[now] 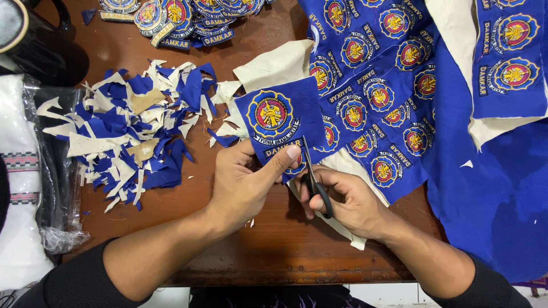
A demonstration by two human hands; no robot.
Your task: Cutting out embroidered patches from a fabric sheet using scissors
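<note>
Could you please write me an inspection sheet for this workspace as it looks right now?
Surface: brown wooden table, largely covered.
Job's things: blue embroidered patch pinched by the left hand; black-handled scissors in the right hand, blades at the patch's edge; blue fabric sheet of uncut patches at right.
Clutter: heap of blue and cream fabric offcuts; pile of cut-out patches at top.
Grippers: both hands closed on their items.
Cables: nothing seen.
Surroundings: clear plastic bag at left; black object top left.
</note>
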